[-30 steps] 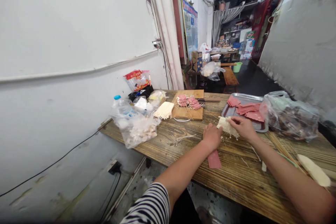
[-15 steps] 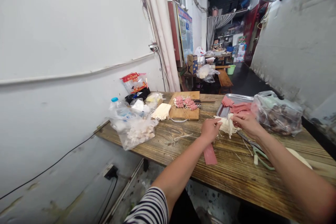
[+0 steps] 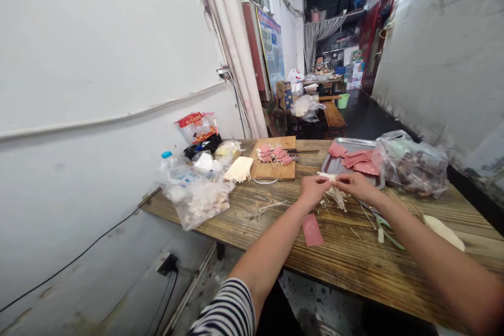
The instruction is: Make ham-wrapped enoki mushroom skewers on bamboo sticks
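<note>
My left hand (image 3: 314,190) and my right hand (image 3: 359,188) meet over the table, their fingertips closed on a small bunch of enoki mushrooms (image 3: 336,197). The pale stems hang below my fingers; part of the bunch is hidden behind them. Just below my left hand, a flat pink meat slice (image 3: 312,230) lies on the wood. Scissors with green handles (image 3: 388,231) rest partly beneath my right forearm. Beyond my hands, a metal tray (image 3: 356,143) holds more pink slices (image 3: 356,158).
On a cutting board (image 3: 271,170) lie pink rolls with white ends (image 3: 274,154). Left of it are a block of enoki (image 3: 238,169) and a plastic bag of pale pieces (image 3: 205,199). A clear bag with dark contents (image 3: 413,165) stands at right. A person (image 3: 319,65) sits far back.
My right hand has moved left, bringing its mushroom strands against my left fingertips. The view has shifted slightly. The pink slice stays on the table.
</note>
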A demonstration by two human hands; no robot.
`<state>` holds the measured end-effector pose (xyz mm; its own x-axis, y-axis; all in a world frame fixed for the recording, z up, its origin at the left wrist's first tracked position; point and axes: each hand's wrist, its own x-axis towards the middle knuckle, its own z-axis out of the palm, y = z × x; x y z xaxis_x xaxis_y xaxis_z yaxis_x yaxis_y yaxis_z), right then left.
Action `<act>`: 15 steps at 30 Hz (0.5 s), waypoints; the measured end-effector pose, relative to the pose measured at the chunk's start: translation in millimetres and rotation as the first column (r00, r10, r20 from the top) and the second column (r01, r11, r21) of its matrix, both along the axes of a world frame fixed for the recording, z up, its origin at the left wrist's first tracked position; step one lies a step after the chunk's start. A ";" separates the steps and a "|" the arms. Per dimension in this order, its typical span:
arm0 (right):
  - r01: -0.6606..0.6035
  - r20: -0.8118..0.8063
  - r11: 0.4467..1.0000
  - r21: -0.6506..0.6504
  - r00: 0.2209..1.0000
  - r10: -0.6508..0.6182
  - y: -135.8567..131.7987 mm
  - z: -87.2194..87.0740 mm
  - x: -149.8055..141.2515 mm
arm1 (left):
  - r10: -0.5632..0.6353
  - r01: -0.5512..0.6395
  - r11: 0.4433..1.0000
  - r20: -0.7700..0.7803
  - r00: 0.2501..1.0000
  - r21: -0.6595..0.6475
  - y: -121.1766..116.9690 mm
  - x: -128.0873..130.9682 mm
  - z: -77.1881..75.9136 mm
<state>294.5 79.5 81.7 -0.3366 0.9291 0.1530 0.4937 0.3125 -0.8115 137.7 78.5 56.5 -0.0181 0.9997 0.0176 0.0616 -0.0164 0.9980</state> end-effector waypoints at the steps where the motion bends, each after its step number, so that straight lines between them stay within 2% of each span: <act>1: -0.007 0.019 1.000 0.005 1.000 0.007 0.1 0.9 -0.1 | 0.000 0.000 1.000 0.019 1.000 -0.031 0.0 1.2 0.9; 5: 0.018 -0.014 1.000 -0.019 1.000 -0.018 -1.1 2.4 0.4 | 0.015 -0.009 0.994 0.060 0.998 -0.105 1.0 7.1 3.3; 9: 0.122 -0.167 0.992 -0.045 0.978 -0.128 -1.0 2.3 13.0 | 0.076 -0.069 0.986 0.039 0.996 -0.152 5.6 9.4 -4.5; 11: 0.187 -0.277 0.980 -0.064 0.940 -0.197 -0.2 5.7 28.9 | 0.110 -0.110 0.980 -0.010 0.994 -0.167 8.5 9.3 -12.5; 15: 0.321 -0.480 0.942 -0.093 0.815 -0.325 -3.5 22.3 74.8 | 0.133 -0.163 0.966 -0.152 0.979 -0.202 12.0 10.7 -28.3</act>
<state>369.2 76.0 103.9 0.0981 0.9730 0.2090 0.1108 0.1980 -0.9739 148.4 90.5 28.2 -0.1785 0.9669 -0.1822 0.1827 0.2145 0.9595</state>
